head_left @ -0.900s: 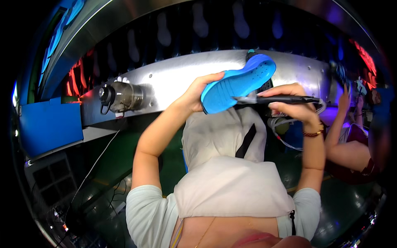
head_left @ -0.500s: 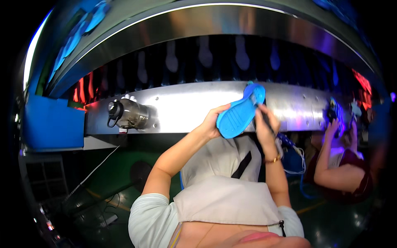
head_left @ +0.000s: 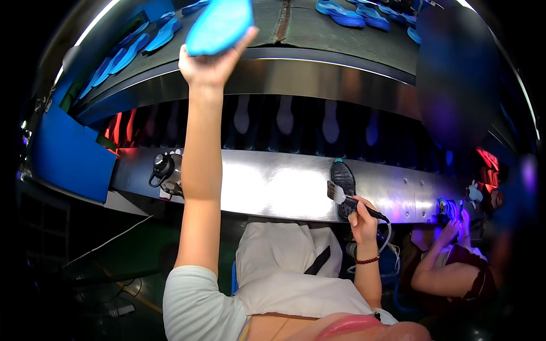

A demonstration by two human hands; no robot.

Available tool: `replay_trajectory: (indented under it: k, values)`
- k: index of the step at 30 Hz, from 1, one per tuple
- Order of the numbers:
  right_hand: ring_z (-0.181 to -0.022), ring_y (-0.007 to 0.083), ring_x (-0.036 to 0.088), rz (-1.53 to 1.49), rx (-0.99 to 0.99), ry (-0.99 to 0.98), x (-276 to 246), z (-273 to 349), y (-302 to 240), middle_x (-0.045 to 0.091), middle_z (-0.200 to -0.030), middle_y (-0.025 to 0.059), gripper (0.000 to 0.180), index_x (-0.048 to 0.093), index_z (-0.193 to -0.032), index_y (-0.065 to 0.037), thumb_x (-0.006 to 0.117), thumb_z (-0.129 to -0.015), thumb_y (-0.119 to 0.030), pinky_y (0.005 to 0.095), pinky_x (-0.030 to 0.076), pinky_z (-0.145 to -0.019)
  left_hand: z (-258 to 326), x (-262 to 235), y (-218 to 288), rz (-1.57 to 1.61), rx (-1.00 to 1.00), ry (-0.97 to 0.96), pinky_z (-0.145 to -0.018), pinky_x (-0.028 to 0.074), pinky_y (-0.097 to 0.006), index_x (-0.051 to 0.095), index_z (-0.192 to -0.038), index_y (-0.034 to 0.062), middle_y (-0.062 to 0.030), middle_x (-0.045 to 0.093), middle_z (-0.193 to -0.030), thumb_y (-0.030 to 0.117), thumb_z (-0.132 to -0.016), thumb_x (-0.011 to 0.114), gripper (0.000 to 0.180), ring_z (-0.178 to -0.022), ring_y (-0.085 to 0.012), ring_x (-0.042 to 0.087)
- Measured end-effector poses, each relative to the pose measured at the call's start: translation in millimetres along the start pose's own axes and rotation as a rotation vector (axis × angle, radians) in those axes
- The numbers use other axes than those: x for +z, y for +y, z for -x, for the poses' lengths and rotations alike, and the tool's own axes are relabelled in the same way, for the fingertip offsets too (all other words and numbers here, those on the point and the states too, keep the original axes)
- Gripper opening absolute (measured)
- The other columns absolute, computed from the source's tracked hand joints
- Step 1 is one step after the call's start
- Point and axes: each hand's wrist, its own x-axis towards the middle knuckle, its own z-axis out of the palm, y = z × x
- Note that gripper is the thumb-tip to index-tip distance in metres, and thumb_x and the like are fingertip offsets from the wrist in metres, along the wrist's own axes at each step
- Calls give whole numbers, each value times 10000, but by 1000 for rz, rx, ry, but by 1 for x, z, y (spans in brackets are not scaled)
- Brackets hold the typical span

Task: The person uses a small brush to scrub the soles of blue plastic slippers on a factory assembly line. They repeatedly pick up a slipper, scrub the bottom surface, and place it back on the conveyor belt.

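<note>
My left hand, arm stretched far forward, is closed on a blue shoe sole at the upper edge of the view, by the raised conveyor belt. Whether that sole touches the belt I cannot tell. My right hand grips the black handle of a brush, which has a pale neck, a dark flat tip and a cable or tube trailing from its rear end. Below the brush, a black shoe sole lies lengthwise on the metal ledge, with a small teal piece at its far end.
On the dark belt lie several blue soles. A dark bottle stands on the ledge at left, near a blue panel. Dark, sole-shaped forms line the gap under the belt. At right, another person's hands work on a sole.
The blue sole has gone from above the ledge, where both hands were on it, to the belt in my left hand. My right hand has moved away with the brush. The black sole now shows.
</note>
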Motion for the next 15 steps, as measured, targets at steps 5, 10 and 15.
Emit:
replay_trajectory:
  k: [5,10,15]
  values:
    - [-480,92,460,-25,-51,135,-10,3,-4,601,-835,103,214,539,-997,53,508,-850,-99,197,359,-452,-32,20,-62,-251,-60,378,-1059,149,-472,9,-1341,-33,-205,85,-1405,363,-889,305,670,-1306,-322,121]
    - [-504,82,485,-25,-12,278,-32,2,0,561,-730,33,215,572,-976,18,569,-821,-132,191,355,-440,-102,19,-156,-1093,-415,149,-1037,244,-375,307,-1264,-69,-210,297,-1332,227,-849,509,548,-1249,-297,282]
    - [-566,82,522,-19,58,251,-32,0,2,574,-721,19,227,583,-973,-9,599,-807,-164,198,384,-509,-216,-71,-171,-2122,428,-320,-949,326,-389,324,-1281,-17,-244,378,-1276,496,-770,510,747,-1172,-345,388]
